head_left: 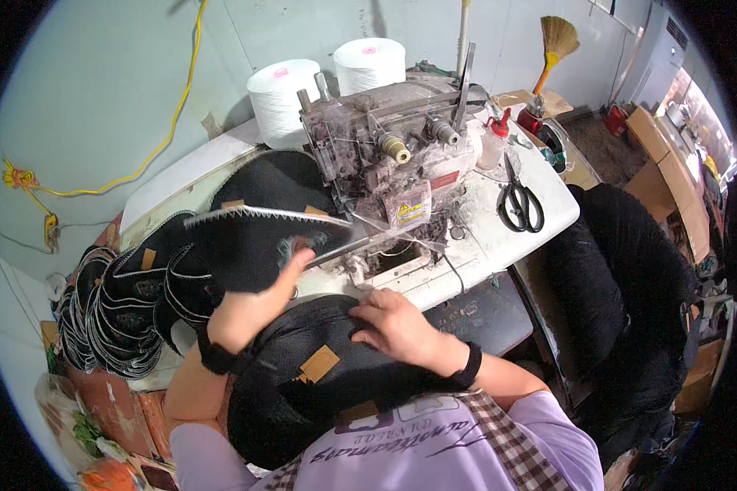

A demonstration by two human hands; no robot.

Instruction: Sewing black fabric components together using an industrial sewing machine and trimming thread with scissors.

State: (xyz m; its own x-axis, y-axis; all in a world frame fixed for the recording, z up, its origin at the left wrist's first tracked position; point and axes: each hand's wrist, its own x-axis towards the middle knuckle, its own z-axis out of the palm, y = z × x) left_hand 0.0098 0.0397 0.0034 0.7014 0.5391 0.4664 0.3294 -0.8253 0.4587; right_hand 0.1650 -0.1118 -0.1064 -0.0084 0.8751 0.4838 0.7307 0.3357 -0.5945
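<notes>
Left of the overlock sewing machine (368,123), a black fabric piece (241,250) with a white stitched edge is raised over the table. My left hand (258,303) is closed on it, the thumb showing and the other fingers mostly hidden. A stack of black fabric pieces (282,356) with a tan tag (318,363) lies across my lap. At the top edge of that stack my right hand (395,326) is closed, its fingers pinching the fabric just in front of the machine's plate.
Finished-edge black pieces (110,315) pile up at the table's left. Behind the machine stand white thread cones (282,102). Black scissors (520,200) and a red-capped bottle (493,143) rest on the white tabletop (487,245). Large black bundles (630,303) sit at right.
</notes>
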